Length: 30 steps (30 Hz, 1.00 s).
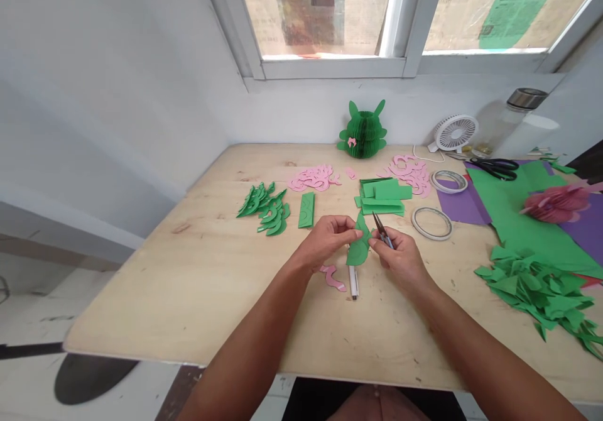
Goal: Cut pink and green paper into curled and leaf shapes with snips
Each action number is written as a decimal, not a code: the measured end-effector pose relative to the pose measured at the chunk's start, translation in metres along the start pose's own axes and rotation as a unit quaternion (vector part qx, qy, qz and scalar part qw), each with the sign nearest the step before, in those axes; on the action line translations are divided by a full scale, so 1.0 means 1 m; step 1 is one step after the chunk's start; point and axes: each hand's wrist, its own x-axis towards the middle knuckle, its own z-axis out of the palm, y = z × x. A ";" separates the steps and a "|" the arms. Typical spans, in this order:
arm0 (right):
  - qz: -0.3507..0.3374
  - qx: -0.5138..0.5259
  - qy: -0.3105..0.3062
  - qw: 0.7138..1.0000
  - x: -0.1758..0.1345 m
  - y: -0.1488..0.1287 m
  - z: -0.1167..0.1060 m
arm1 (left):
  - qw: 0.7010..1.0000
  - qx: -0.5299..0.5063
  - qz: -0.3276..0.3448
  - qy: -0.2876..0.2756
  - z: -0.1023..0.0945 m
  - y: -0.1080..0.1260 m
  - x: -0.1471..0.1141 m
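My left hand (330, 239) pinches a green paper cutout (358, 250) with a curved outline above the middle of the table. Small scissors (380, 227) with dark pointed blades are in my right hand (400, 254), blades up and away from me. The fingertips of that hand also meet the right edge of the cutout. Just below the paper lie a white pen (353, 284) and a wavy pink paper strip (334, 279). Ahead of my hands is a stack of folded green paper (384, 196), with one drawn-on green piece (306, 210) to its left.
Green cutouts (264, 207) and pink cutouts (311, 178) lie further left. Tape rolls (432, 224), black scissors (494, 168), coloured sheets and green scraps (541, 289) are on the right. A green paper figure (362, 133) and a small fan (455, 133) stand by the wall.
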 end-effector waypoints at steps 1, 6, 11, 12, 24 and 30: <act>-0.008 -0.008 0.000 1.000 0.000 0.000 0.000 | 1.000 0.004 0.000 0.004 0.001 0.000 0.000; -0.028 -0.057 0.008 0.998 -0.001 -0.002 0.000 | 1.000 0.001 -0.007 0.010 0.002 -0.002 0.001; -0.029 -0.075 0.022 0.997 -0.002 -0.004 0.000 | 1.000 -0.018 -0.014 0.012 0.001 -0.004 0.003; -0.032 -0.076 0.024 0.996 -0.002 -0.004 0.000 | 1.000 -0.022 -0.017 0.011 0.001 -0.004 0.003; -0.050 -0.092 0.027 0.994 -0.001 -0.003 -0.001 | 0.999 -0.032 -0.022 0.010 0.000 -0.005 0.004; -0.027 -0.065 0.001 0.998 -0.003 -0.003 -0.001 | 0.999 -0.027 -0.013 0.017 0.001 -0.005 0.004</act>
